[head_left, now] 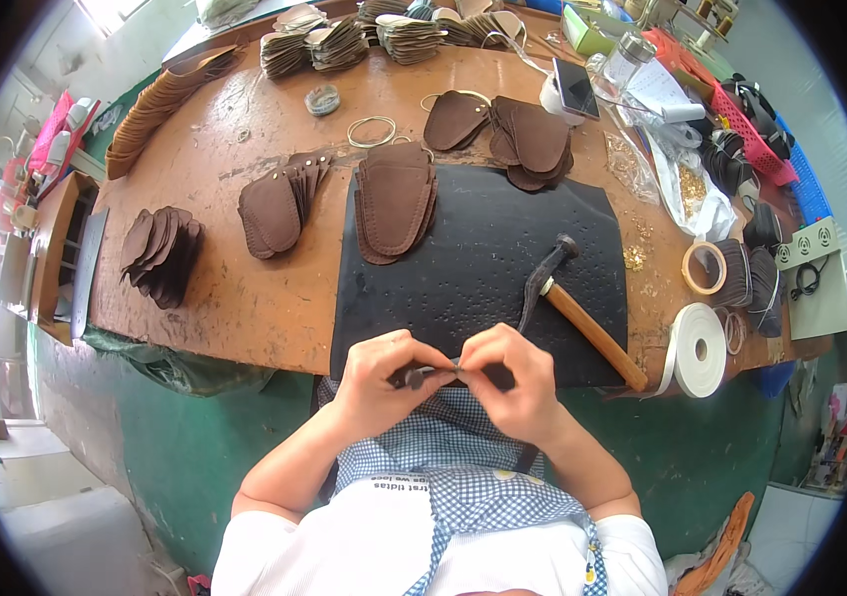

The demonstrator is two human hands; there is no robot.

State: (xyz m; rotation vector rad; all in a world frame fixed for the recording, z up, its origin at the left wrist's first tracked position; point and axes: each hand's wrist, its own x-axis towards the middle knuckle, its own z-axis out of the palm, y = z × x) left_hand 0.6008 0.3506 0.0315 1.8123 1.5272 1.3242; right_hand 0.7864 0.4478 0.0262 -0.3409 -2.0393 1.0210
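Head view: a small piece (pixel 458 365), long axis unclear, is pinched midway between left hand (pixel 369 372), at its nine o'clock, and right hand (pixel 533 384), at its three.

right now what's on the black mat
The black mat bears a hammer and, far left, a stitched brown stack; a second brown stack overlaps its far edge. The left hand and right hand partly hide its near edge. What's under both stacks is covered.
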